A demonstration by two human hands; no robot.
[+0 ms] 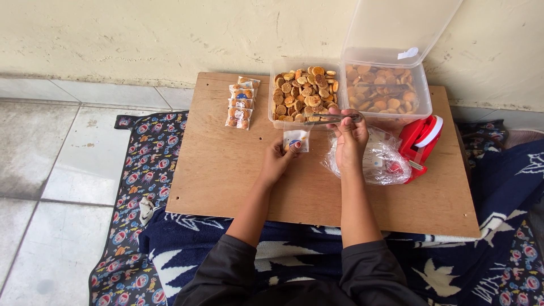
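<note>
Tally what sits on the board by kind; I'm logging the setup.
Cookie tubs: 2
Filled packets: 4
Held pouch: 1
Tongs: 1
Bag of pouches: 1
Red sealer: 1
Total: 10

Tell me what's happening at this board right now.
A person sits at a wooden board. The left hand holds a small clear pouch upright, while the right hand grips metal tongs pointed at the open tub of small round biscuits. A second tub, lid up, stands beside it. A row of filled pouches lies to the left, and a plastic bag and a red sealer lie to the right.
</note>
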